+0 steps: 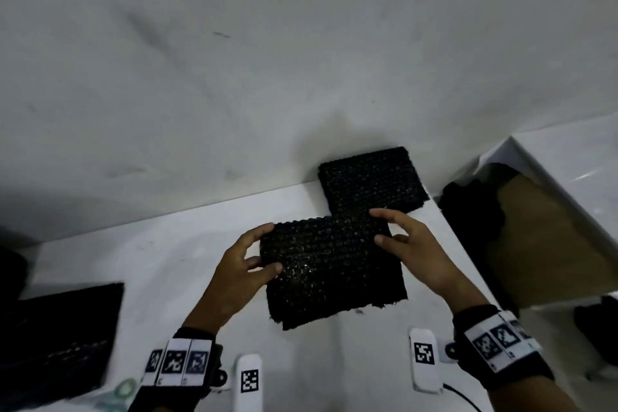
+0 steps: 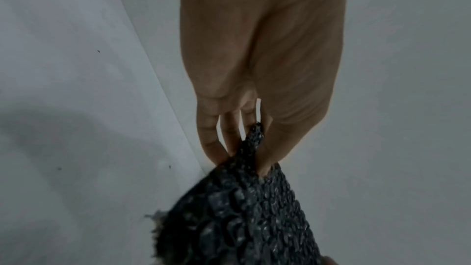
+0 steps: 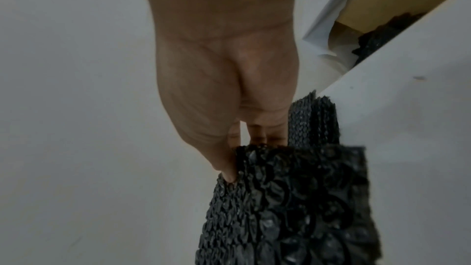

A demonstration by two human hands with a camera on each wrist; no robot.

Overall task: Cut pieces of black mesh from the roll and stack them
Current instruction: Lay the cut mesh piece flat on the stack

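Mesh piece [image 1: 331, 273], black and bumpy, hangs over the white table [image 1: 174, 264] near its back edge. My left hand [image 1: 239, 269] pinches its left side, my right hand [image 1: 413, 249] its right. Mesh stack [image 1: 371, 182] sits behind, by the wall [image 1: 267, 43].

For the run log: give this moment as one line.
step: stacking | left hand: pinches cut mesh piece | right hand: pinches same piece | stack: by wall, beyond piece

A white table [image 1: 174, 264] meets a white wall [image 1: 301, 43], beside an open cardboard box [image 1: 548, 244].
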